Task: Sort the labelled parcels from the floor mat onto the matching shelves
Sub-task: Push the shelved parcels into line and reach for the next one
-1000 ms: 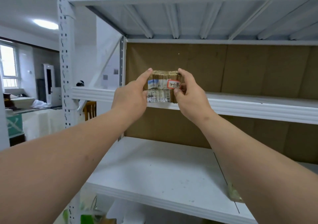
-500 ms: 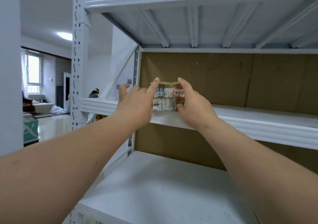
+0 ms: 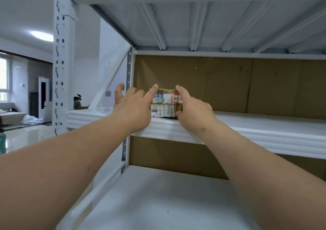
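Within the last second the parcel (image 3: 165, 104) has been lowered from the air onto the middle shelf (image 3: 264, 132), so this placement is judged nearly complete. On the left, the left hand (image 3: 131, 106) has been loosened: its fingers are spread wide and only the forefinger tip is touching the parcel's top left corner. The parcel is seen resting near the shelf's front edge, its red-bordered label (image 3: 177, 99) facing outward. On the right, the parcel's right end is pinched by the right hand (image 3: 193, 108).
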Motion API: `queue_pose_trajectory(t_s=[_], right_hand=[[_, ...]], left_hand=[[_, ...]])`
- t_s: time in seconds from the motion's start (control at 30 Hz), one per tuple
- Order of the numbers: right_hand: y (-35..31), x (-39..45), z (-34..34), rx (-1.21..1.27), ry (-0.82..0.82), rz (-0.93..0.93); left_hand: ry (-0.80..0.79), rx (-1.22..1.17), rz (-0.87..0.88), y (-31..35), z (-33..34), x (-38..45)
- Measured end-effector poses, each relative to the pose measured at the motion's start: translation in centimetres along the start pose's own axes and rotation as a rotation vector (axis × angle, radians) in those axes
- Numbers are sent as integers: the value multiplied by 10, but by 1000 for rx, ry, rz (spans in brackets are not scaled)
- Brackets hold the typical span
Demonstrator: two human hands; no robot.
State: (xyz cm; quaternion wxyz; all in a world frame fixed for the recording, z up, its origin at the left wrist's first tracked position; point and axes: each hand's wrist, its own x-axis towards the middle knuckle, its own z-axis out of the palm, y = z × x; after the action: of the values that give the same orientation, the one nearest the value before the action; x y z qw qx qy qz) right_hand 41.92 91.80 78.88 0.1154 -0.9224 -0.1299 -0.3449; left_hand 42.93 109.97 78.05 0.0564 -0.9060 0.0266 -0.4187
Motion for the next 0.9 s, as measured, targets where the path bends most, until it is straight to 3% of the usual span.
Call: queue_pose_trajectory(t_s=[0.47,0.9], right_hand=[[-15,14,19,-42,-108,118],[-16,4,18,43,44,191]], left_hand=[[-13,-87,151,-21,21,17],[28,-246,115,-21,28,5]])
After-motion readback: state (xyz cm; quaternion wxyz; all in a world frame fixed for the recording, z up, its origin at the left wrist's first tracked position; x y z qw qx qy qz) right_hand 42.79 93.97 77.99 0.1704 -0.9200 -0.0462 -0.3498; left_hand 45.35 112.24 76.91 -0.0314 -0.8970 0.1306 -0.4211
